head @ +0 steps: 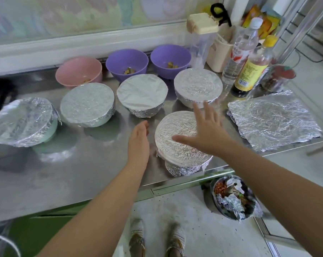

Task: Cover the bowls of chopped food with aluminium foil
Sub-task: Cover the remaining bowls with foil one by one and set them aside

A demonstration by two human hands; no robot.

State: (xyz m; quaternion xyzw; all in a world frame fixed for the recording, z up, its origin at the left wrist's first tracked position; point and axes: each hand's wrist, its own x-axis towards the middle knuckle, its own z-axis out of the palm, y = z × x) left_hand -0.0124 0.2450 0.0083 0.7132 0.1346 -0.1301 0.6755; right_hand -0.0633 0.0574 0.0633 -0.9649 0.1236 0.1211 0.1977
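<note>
On the steel worktop the right hand, fingers spread, is over the nearest foil-covered bowl, perhaps touching it. The left hand, fingers straight, is just beside that bowl. Behind the covered bowls, a pink bowl and two purple bowls stand uncovered; spare foil sheets lie to the right

A brushed steel surface fills most of the view, its sheen throwing back soft, pale patches of light. Behind it runs a thick white ledge, and above that a glossy wall panel printed with washed-out pastel shapes. Under the front edge of the surface a green cabinet front shows. The floor is pale, speckled with dark flecks. At the far right stands a metal rack. The light is bright and even.
</note>
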